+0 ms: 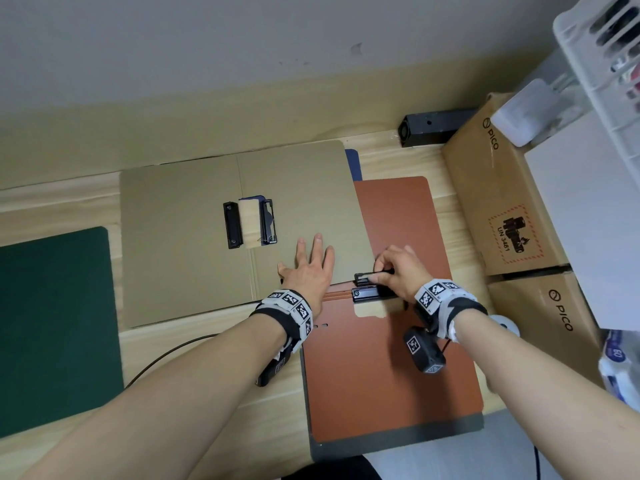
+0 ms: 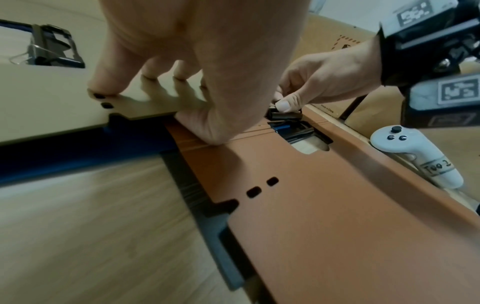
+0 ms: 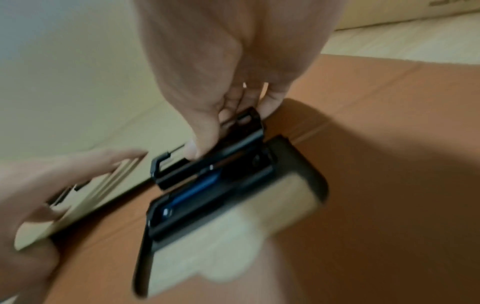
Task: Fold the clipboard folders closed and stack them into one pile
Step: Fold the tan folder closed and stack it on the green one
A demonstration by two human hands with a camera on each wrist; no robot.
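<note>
Brown folder (image 1: 391, 375) lengthwise toward wall

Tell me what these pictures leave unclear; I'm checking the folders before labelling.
- Blue folder: head view, mostly under the tan folder; open or closed unknown.
- Green folder: cut off by the left edge.
- Black clip: right wrist view blurred; the right hand covers part of it.
- Grey folder: only an edge shows under the orange folder.
</note>
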